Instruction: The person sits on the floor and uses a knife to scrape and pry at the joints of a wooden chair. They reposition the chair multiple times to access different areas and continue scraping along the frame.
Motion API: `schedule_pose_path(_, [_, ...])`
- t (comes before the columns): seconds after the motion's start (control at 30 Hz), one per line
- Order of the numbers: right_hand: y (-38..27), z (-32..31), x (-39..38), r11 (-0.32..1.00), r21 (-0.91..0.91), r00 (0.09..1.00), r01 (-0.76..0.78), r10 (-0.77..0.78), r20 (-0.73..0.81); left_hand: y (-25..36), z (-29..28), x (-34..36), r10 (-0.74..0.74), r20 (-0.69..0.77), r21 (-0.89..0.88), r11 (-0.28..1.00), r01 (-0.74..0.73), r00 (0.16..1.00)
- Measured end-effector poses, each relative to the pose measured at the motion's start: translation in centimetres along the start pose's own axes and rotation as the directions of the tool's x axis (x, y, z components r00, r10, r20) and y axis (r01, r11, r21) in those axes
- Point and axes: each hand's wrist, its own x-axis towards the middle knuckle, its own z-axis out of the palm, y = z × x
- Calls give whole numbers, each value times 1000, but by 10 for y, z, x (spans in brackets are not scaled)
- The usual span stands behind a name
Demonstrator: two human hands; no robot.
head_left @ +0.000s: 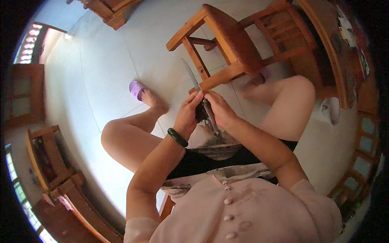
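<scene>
In front of my lap, both hands are closed and meet around a long, narrow tool that looks like a knife. Its pale pointed blade (191, 75) sticks out past my fingertips, away from me. A dark, slim lower part (210, 117) runs back between my palms toward my lap. My left hand (189, 112) pinches near the base of the blade, thumb toward the right hand. My right hand (221, 110) grips the tool from the other side. Something dark (200, 112) shows between the hands; its kind is too unclear to tell.
A wooden stool (227, 40) stands just beyond the blade, near my right foot. Behind it is a wooden chair (279, 34). Wooden furniture (48, 158) lines the left side. A purple slipper (137, 90) is on my left foot. A white bag-like thing (330, 110) lies at right.
</scene>
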Motion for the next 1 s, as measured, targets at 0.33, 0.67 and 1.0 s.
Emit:
schedule_pose_path(0.33, [43,-22,21,923,95,927,-372,364,89,14,-16,21,-22,-31,75,997,24,999])
schedule_pose_path(0.67, [-36,-51,5,-263,-944,974,201,-52,222,89,-57,60,317,8,380,876,-297,948])
schedule_pose_path(1.0, [-131,9,105,-501,-595,586,628,-199,786,52,-97,138,181,10,874,476,-97,983])
